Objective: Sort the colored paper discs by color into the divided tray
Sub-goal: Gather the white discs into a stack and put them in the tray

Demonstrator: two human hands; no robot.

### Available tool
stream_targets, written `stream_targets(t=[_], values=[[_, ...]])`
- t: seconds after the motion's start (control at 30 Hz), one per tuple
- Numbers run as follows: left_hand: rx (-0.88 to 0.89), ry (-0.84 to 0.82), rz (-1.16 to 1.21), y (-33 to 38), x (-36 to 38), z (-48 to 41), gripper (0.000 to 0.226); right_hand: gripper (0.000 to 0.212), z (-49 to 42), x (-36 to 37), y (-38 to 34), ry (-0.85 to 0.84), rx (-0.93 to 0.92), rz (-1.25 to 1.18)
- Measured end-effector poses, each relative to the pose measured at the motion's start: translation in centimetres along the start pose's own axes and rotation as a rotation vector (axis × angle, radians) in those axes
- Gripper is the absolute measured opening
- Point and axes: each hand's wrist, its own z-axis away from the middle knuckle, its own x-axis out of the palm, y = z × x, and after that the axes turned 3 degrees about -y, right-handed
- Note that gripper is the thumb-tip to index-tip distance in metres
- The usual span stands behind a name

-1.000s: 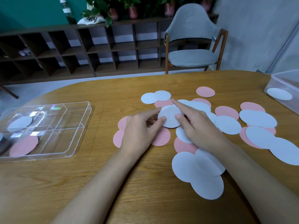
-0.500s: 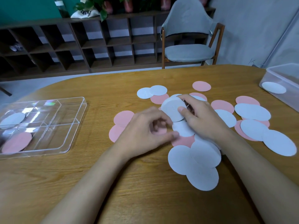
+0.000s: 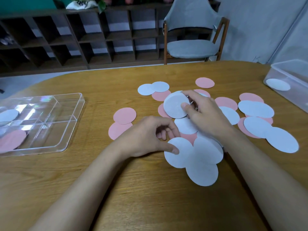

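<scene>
Pink and white paper discs lie scattered and overlapping across the middle and right of the wooden table (image 3: 83,189). My right hand (image 3: 205,117) pinches a white disc (image 3: 175,105), lifted and tilted above the pile. My left hand (image 3: 146,135) rests loosely curled on the table, its thumb on the edge of another white disc (image 3: 181,154); it grips nothing. Two pink discs (image 3: 124,116) overlap left of my hands. The clear divided tray (image 3: 50,130) sits at the left, with a white disc (image 3: 8,115) in a far compartment and a pink disc (image 3: 11,140) in a near one.
A clear plastic bin (image 3: 290,74) with one white disc inside stands at the table's right edge. Beyond the table are a grey chair (image 3: 191,47) and a dark wooden shelf unit (image 3: 83,35).
My right hand has lifted the white disc off the pile and tilted it up. My left hand let go of that disc, drew back toward me and curled.
</scene>
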Motion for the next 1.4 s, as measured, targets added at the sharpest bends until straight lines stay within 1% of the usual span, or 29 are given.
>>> stream_targets(t=[0.07, 0.13, 0.23, 0.3, 0.43, 0.53, 0.63, 0.7, 0.8, 0.9, 0.97, 1.03, 1.07, 1.1, 1.13, 1.2, 1.27, 1.33, 1.4], values=[[-0.015, 0.0, 0.125, -0.1, -0.5, -0.1, 0.028, 0.029, 0.0, 0.1, 0.0, -0.006, 0.002, -0.013], [-0.007, 0.034, 0.215, -0.4, -0.9, -0.2, 0.028, 0.031, 0.0, 0.1, 0.0, -0.015, 0.003, -0.034], [0.013, 0.136, 0.306, -0.8, -1.4, -0.3, 0.025, 0.036, 0.0, 0.2, -0.1, -0.033, 0.018, -0.103], [-0.002, 0.255, 0.347, -1.1, -1.5, -0.5, 0.021, 0.038, 0.0, 0.2, -0.2, -0.054, 0.038, -0.17], [-0.045, 0.546, 0.285, -2.1, -1.2, -1.0, 0.023, 0.04, 0.0, 0.5, -0.4, -0.135, 0.03, -0.269], [-0.106, 0.675, 0.149, -1.9, -0.7, -1.0, 0.03, 0.044, -0.1, 0.8, -0.4, -0.158, 0.041, -0.288], [-0.089, 0.667, 0.128, -1.5, -0.5, -0.8, 0.03, 0.047, 0.0, 1.0, -0.5, -0.155, 0.046, -0.296], [-0.058, 0.646, 0.104, -1.4, -0.4, -0.8, 0.022, 0.048, 0.2, 0.9, -0.7, -0.163, 0.031, -0.295], [-0.042, 0.656, 0.051, -1.2, -0.2, -0.7, 0.017, 0.041, 0.5, 0.9, -0.9, -0.187, 0.0, -0.199], [-0.035, 0.663, -0.025, -1.3, -0.1, -0.6, 0.022, 0.046, 0.9, 0.7, -1.6, -0.215, -0.056, 0.03], [-0.014, 0.677, -0.105, -1.3, 0.0, -0.6, 0.029, 0.045, 0.9, 0.5, -1.7, -0.211, -0.059, 0.063], [0.029, 0.72, -0.234, -1.1, 0.1, -0.7, 0.04, 0.042, 0.8, 0.3, -1.3, -0.182, -0.049, 0.055], [0.066, 0.738, -0.269, -0.9, 0.2, -0.7, 0.042, 0.04, 0.7, 0.1, -1.1, -0.157, -0.034, 0.04], [0.115, 0.724, -0.267, -0.7, 0.3, -0.6, 0.04, 0.039, 0.6, -0.1, -0.9, -0.129, -0.021, 0.017], [0.162, 0.66, -0.234, -0.4, 0.5, -0.5, 0.037, 0.037, 0.5, -0.2, -0.6, -0.103, -0.012, -0.007], [0.212, 0.422, -0.149, 0.4, 1.1, -0.1, 0.034, 0.034, 0.2, -0.3, -0.1, -0.062, 0.003, -0.034], [0.217, 0.225, -0.168, 0.9, 2.1, 0.1, 0.039, 0.032, -0.1, -0.3, 0.1, -0.039, 0.017, -0.045], [0.21, 0.129, -0.211, 1.1, 3.0, 0.0, 0.049, 0.031, -0.2, -0.3, 0.1, -0.028, 0.024, -0.055], [0.185, 0.086, -0.249, 1.5, 3.6, 0.2, 0.061, 0.031, -0.2, -0.2, 0.1, -0.016, 0.025, -0.067]])
